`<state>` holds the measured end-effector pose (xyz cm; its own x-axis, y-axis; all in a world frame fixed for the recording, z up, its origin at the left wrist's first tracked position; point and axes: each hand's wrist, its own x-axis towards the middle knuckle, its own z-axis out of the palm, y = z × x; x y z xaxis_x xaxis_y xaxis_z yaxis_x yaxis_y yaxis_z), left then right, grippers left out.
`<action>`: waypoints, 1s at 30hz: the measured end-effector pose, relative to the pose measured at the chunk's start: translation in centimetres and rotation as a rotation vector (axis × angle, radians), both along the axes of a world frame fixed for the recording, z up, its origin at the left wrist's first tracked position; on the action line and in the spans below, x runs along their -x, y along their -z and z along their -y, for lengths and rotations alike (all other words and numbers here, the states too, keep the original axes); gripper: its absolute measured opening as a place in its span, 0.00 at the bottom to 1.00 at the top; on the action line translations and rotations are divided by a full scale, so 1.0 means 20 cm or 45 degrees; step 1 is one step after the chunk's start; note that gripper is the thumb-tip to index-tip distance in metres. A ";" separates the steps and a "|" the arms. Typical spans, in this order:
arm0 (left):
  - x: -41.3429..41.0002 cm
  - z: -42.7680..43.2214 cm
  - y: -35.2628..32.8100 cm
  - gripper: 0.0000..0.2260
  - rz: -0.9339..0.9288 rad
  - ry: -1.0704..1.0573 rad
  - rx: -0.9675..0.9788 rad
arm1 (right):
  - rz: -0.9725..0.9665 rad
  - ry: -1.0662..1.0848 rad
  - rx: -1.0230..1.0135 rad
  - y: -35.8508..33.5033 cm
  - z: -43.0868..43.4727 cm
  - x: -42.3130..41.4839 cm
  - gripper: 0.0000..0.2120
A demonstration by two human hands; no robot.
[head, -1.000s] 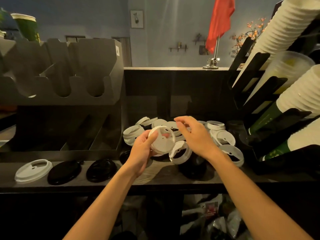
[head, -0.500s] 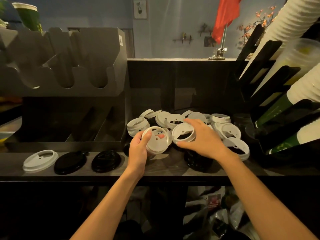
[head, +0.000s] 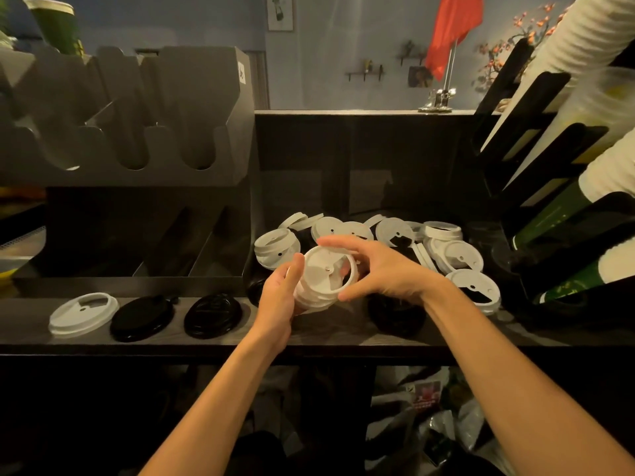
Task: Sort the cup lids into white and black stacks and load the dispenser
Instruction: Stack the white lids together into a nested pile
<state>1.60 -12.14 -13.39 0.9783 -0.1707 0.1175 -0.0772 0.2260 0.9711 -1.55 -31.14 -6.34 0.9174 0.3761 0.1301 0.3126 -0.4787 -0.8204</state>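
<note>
The left hand (head: 278, 297) is curled round a short white stack (head: 318, 280) of lids, held tilted just above the counter (head: 326, 334). The right hand (head: 385, 269) closes on the stack's top lid, thumb at the near edge and fingers arched over the far rim.

We judge the main risk to be a crooked seat. If the top lid is pressed on at a slant it will not nest, and the tilted stack could fan out or spill. The right forearm passes close over a black lid (head: 395, 314) and beside a loose white lid (head: 476, 290), so a careless sweep could knock either off the counter. In this dim light, dark lids buried in the loose pile (head: 395, 231) are easy to miss.

The grey dispenser (head: 144, 132) at the left shows only a white sliver low in one upper slot. Its lower bays are too dark for us to tell what they hold. Before it lie one white lid (head: 82, 314) and two black lids (head: 141, 317). The cup rack (head: 549, 108) at the right holds slanted sleeves of cups.
</note>
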 end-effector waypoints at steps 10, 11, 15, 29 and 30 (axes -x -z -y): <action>-0.01 -0.03 0.01 0.23 -0.053 -0.014 0.151 | 0.086 0.269 -0.361 0.14 -0.10 0.00 0.29; -0.01 -0.03 0.01 0.24 -0.048 -0.011 0.134 | 0.124 0.299 -0.339 0.15 -0.12 0.00 0.28; -0.01 -0.03 0.02 0.26 -0.039 0.032 0.089 | 0.172 0.403 -0.369 0.16 -0.13 0.00 0.25; 0.03 -0.02 0.00 0.26 0.015 0.097 -0.034 | 0.569 0.263 0.230 0.08 -0.14 -0.08 0.14; 0.03 -0.02 0.00 0.24 0.019 0.113 -0.010 | 0.629 0.292 0.245 0.10 -0.15 -0.10 0.13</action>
